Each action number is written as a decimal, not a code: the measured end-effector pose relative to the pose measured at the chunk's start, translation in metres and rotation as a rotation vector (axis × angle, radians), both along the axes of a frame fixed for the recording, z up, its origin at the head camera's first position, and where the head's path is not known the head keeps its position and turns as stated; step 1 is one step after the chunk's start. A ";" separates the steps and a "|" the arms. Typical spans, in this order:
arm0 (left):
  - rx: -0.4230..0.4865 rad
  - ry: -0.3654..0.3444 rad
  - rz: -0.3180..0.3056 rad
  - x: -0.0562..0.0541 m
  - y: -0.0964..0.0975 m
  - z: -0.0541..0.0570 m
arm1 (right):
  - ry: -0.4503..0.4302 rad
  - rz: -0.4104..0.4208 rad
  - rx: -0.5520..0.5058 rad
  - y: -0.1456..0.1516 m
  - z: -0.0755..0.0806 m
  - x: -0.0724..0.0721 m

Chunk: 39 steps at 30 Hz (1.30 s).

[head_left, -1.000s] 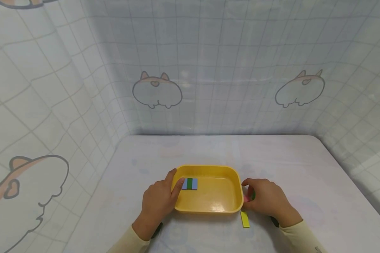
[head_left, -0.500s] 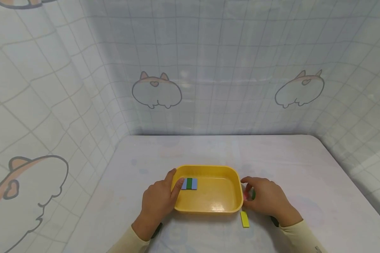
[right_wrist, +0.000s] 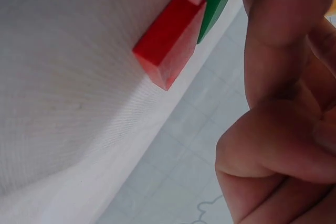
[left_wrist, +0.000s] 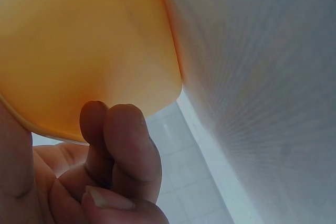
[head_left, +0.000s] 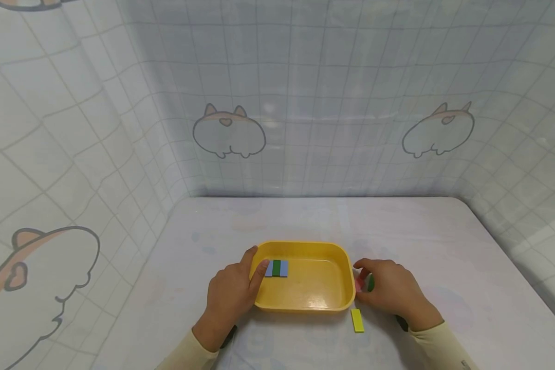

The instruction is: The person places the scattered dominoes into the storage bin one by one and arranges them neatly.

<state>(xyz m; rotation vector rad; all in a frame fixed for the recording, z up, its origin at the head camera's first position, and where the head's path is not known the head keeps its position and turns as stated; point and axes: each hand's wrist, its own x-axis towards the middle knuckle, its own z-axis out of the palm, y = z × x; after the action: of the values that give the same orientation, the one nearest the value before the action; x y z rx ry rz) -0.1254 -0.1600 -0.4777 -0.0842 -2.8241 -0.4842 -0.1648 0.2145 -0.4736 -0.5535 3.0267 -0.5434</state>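
In the head view my left hand [head_left: 233, 289] grips the left side of a yellow plastic tray [head_left: 305, 307], thumb over the rim and fingers against the outer wall. Under that thumb lie flat blue [head_left: 284, 269] and green [head_left: 276, 268] strips, side by side on the tray floor. My right hand [head_left: 388, 285] curves loosely beside the tray's right wall, fingertips right at it. Between thumb and index finger show a pink block [head_left: 359, 284] and a green block [head_left: 371, 282]. The right wrist view also has a red block [right_wrist: 170, 38] on the table beside the curled fingers.
A yellow strip [head_left: 357, 320] lies on the white tabletop [head_left: 444, 246] just off the tray's front right corner. Grid-patterned curtains [head_left: 333, 103] with animal drawings rise behind the table and at both sides.
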 end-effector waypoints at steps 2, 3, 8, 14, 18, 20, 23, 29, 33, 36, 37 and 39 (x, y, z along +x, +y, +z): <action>0.000 0.003 0.001 0.000 0.000 0.000 | -0.007 -0.001 -0.002 0.000 0.000 0.000; -0.001 0.002 0.001 0.000 0.000 0.000 | -0.010 -0.003 -0.002 0.000 0.000 0.000; -0.003 -0.009 0.003 0.000 -0.001 -0.001 | -0.014 -0.001 -0.001 -0.001 0.000 -0.001; -0.003 -0.014 0.000 0.000 -0.002 -0.001 | -0.032 0.006 -0.006 -0.001 0.000 -0.002; 0.001 -0.008 -0.001 0.000 -0.002 0.000 | -0.045 0.015 -0.004 -0.002 0.002 -0.004; 0.003 -0.007 0.001 0.000 -0.003 0.000 | -0.050 0.019 -0.006 -0.003 0.003 -0.005; 0.001 -0.004 0.005 0.000 -0.003 0.000 | -0.061 0.026 -0.011 -0.003 0.005 -0.006; 0.011 -0.005 -0.002 -0.001 -0.003 0.000 | -0.131 0.040 -0.036 0.000 0.008 -0.009; 0.010 -0.005 -0.003 -0.002 -0.003 0.000 | -0.197 0.062 -0.072 0.001 0.014 -0.014; 0.012 -0.030 0.002 -0.002 -0.003 0.000 | -0.233 0.090 -0.079 0.001 0.020 -0.018; 0.013 -0.040 0.002 -0.002 -0.002 0.000 | -0.238 0.095 -0.071 0.001 0.022 -0.019; 0.015 -0.048 0.001 -0.001 -0.002 0.000 | -0.239 0.114 -0.067 0.000 0.025 -0.021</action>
<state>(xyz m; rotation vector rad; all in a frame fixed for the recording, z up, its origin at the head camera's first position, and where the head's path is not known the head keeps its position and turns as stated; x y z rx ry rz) -0.1267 -0.1623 -0.4779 -0.0685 -2.8663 -0.5140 -0.1857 0.2149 -0.4488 -0.6110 2.7429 -0.6548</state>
